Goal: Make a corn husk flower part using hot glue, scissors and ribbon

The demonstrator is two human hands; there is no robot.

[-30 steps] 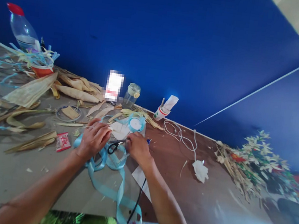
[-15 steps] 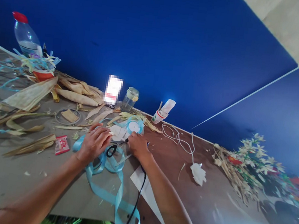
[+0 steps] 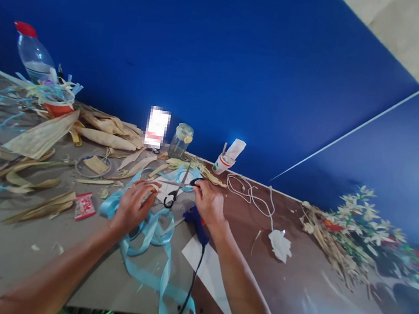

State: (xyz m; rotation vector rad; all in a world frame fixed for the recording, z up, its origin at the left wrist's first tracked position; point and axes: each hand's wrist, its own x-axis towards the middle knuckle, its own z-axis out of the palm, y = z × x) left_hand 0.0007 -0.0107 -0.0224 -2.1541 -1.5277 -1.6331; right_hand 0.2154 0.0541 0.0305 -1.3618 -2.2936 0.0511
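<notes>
My right hand grips one black loop of a pair of scissors. The scissors are spread apart, one blade pointing left toward my other hand. My left hand is closed in a pinch on a small pale piece, perhaps a bit of husk. Under my right wrist lies a dark blue glue gun with a black cord. Light blue ribbon curls in loose loops below and beside my left hand. A ribbon roll and white paper sit behind the scissors.
Dried corn husks and a red packet lie on the left. At the back stand a bright blurred screen, a glass jar and a cup. White cable and artificial flowers are to the right.
My right hand has risen slightly and turned, now with the scissors spread open in it. The scissors' loop has moved up and right from the ribbon. The glue gun has come into view.
</notes>
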